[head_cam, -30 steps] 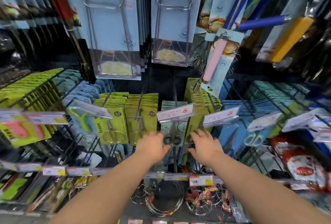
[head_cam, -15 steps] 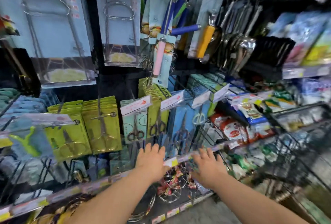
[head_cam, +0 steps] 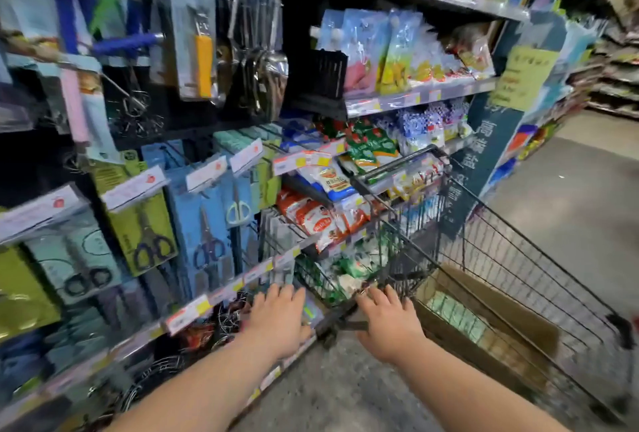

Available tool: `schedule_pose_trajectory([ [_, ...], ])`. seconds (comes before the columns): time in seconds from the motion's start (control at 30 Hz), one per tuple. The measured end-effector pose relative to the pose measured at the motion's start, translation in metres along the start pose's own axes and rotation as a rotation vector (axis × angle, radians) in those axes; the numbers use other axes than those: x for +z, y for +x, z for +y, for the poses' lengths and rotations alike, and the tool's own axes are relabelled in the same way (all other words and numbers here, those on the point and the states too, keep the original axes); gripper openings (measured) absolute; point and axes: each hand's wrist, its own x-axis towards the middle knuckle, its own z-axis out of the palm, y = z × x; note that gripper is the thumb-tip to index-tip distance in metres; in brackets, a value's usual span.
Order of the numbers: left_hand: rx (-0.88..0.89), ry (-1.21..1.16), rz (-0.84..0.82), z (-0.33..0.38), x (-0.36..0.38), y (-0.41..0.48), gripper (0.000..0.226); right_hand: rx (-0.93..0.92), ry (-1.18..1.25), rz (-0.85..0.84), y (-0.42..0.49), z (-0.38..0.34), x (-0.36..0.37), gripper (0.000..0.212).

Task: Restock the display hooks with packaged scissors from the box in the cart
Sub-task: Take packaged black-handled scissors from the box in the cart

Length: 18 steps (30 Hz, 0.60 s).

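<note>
A: Where do the packaged scissors (head_cam: 152,234) hang?
B: On display hooks (head_cam: 179,162) at left, behind price tags (head_cam: 133,187).
A: And the cart (head_cam: 518,258)?
B: At right, beside the shelves (head_cam: 415,99); the box (head_cam: 491,324) lies inside it.

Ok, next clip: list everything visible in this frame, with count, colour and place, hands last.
Packaged scissors on hooks: several rows, blue, teal and yellow-green cards, lower left.
White price tags: several, on hook ends.
Hanging steel utensils: a bunch, silver, upper middle.
Bagged goods: many, red, white and green, on shelves right of the hooks.
Black wire shopping cart: one, right.
Brown cardboard box: one, open, inside the cart, pale green packs within.
Left hand: empty, open, near the shelf edge.
Right hand: empty, open, at the cart's corner.
</note>
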Motion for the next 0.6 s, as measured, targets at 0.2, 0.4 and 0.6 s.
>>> schedule_pose_trajectory([
  [0.2, 0.138, 0.015, -0.041, 0.141, 0.008, 0.032, 0.072, 0.138, 0.029, -0.044, -0.035, 0.13, 0.022, 0.063],
  [0.4, 0.244, 0.057, -0.073, 0.246, 0.01, 0.058, 0.072, 0.255, 0.115, -0.034, -0.068, 0.226, 0.034, 0.065],
  [0.6, 0.317, 0.098, -0.119, 0.294, 0.015, 0.09, 0.073, 0.341, 0.199, -0.089, -0.066, 0.285, 0.058, 0.065],
])
